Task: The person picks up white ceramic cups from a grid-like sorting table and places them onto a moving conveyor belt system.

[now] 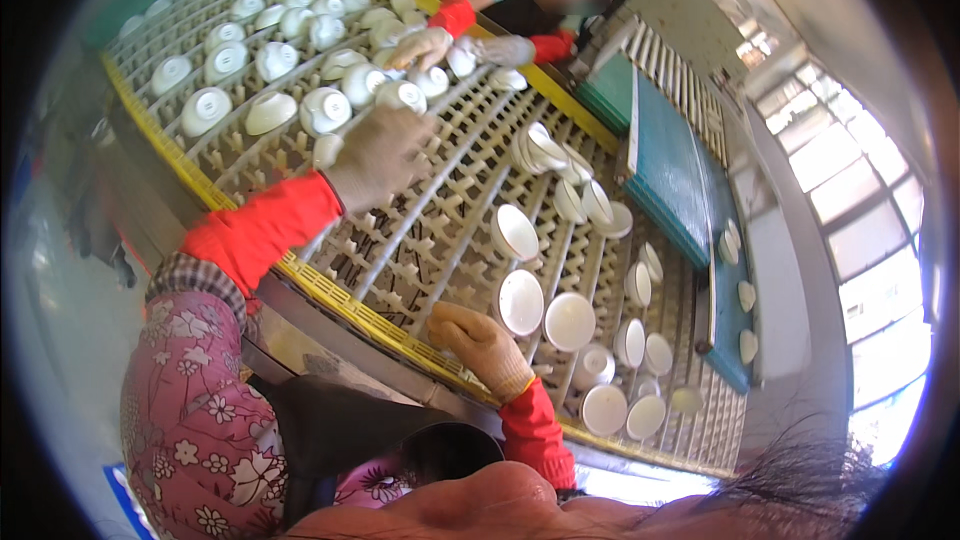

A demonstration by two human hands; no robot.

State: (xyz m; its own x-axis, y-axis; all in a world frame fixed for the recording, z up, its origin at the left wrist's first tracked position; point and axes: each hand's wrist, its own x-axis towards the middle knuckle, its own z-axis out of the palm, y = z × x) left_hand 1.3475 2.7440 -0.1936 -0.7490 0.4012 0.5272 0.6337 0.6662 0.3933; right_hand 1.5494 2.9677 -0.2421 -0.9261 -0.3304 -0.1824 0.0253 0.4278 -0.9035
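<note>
My left hand [385,157], in a pale work glove, reaches over the slatted conveyor [400,250]. It is beside an upside-down white bowl [327,152], and its fingers are smeared by motion, so any grip is unclear. My right hand [478,345], also gloved, is curled near the yellow edge rail [350,312]; no object shows in it. Close to its fingers, a white bowl [520,302] leans with its hollow facing me. Farther up the conveyor, many white bowls [277,60] lie upside down, their foot rings showing.
Across the conveyor, a person's gloved hands [425,48] touch the upside-down bowls. More bowls [597,202] lean in groups on the right part of the conveyor. A blue-green belt [680,165] at the right carries a few small bowls [747,296]. Windows [850,200] stand beyond.
</note>
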